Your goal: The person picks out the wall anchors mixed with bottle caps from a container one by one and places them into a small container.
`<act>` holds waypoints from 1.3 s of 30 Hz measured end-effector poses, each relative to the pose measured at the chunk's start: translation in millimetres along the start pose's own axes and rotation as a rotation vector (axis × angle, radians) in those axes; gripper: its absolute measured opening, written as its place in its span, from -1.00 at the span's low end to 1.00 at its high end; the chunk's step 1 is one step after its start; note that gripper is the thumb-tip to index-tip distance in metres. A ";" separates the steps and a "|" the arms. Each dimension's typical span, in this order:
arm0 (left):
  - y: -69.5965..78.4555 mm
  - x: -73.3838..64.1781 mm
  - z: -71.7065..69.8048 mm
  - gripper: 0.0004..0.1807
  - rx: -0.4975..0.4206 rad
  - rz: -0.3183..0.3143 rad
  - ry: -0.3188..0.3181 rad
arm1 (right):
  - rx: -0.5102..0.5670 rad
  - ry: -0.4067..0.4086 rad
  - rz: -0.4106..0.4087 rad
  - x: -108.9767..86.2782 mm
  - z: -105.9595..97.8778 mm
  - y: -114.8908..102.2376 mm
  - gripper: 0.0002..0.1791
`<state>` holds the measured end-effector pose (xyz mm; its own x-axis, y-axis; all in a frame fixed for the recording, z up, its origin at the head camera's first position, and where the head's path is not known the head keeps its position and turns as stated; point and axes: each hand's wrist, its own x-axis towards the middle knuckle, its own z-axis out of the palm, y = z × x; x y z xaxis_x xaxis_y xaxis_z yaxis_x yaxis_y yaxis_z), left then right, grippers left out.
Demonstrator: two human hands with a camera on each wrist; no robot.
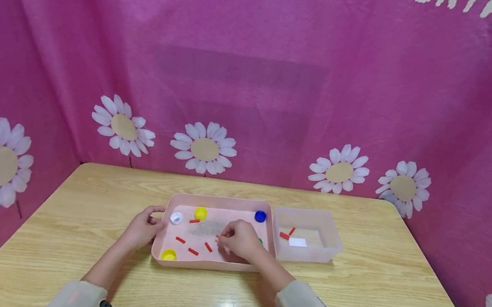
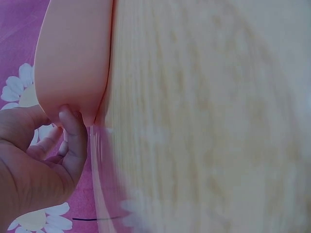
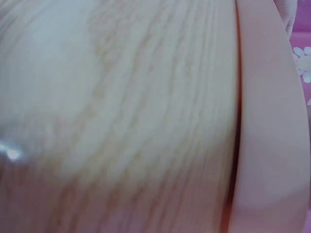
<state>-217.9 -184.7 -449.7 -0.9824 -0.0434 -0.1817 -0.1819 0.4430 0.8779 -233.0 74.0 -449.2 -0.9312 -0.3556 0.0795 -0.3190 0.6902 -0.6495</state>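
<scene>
A shallow pink tray (image 1: 216, 202) lies on the table, its side wall (image 2: 75, 53) large in the left wrist view. My left hand (image 1: 143, 228) grips the tray's left end, thumb and a bent finger at the wall. Over the tray's right half, my right hand (image 1: 240, 239) pinches a small red stick (image 1: 218, 238), mostly covered by the fingertips. Several more red sticks (image 1: 193, 252) lie loose on the tray floor. Round caps stand near the walls: white (image 1: 176, 218), yellow (image 1: 201, 213), another yellow (image 1: 169, 255) and blue (image 1: 260, 216). A green one (image 1: 260, 240) is mostly behind my right hand.
Right beside the tray stands a translucent box (image 1: 330, 237) with a few red sticks (image 1: 284, 236) and a white card (image 1: 297, 242) in it. Grey specks cover the middle of the tray floor. A pink flowered curtain (image 1: 255, 82) hangs behind the wooden table (image 1: 376, 295).
</scene>
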 end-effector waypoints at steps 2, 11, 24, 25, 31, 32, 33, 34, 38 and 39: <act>-0.6 -0.2 -0.5 -0.53 -0.003 0.003 0.001 | 0.013 0.016 -0.020 0.0 -1.8 0.0 -0.90; -0.9 -1.3 -1.4 -0.53 -0.006 0.005 0.003 | 0.065 0.039 -0.019 -1.3 -11.6 -0.6 -0.92; -1.6 -2.0 -1.1 -0.52 0.017 -0.004 0.000 | 0.125 0.076 0.012 -6.7 -26.6 -3.2 -0.93; -1.5 -2.1 -1.0 -0.53 0.017 -0.001 0.001 | 0.127 0.083 0.004 -7.0 -28.1 -3.2 -0.93; -1.7 -1.5 -0.4 -0.53 0.020 0.012 0.004 | 0.149 0.120 -0.066 -9.0 -40.8 -2.0 -0.95; -1.8 -1.2 -0.3 -0.53 0.022 0.012 0.002 | 0.157 0.117 -0.068 -9.5 -43.3 -1.7 -0.95; -1.7 -1.2 -0.2 -0.53 0.020 0.012 0.002 | 0.162 0.112 -0.061 -10.1 -45.9 -1.1 -0.95; -1.8 -1.1 -0.2 -0.53 0.020 0.014 0.001 | 0.170 0.106 -0.053 -10.7 -48.5 -0.6 -0.95; -1.0 -1.2 0.0 -0.53 0.018 0.017 0.001 | 0.158 0.099 -0.001 -12.7 -58.8 1.3 -0.95; -0.8 -1.4 -0.1 -0.53 0.018 0.020 0.002 | 0.148 0.104 0.008 -13.0 -61.1 2.1 -0.94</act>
<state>-216.4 -185.1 -450.1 -0.9860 -0.0357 -0.1631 -0.1611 0.4598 0.8733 -232.3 118.7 -405.4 -0.9494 -0.2781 0.1462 -0.2889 0.5898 -0.7541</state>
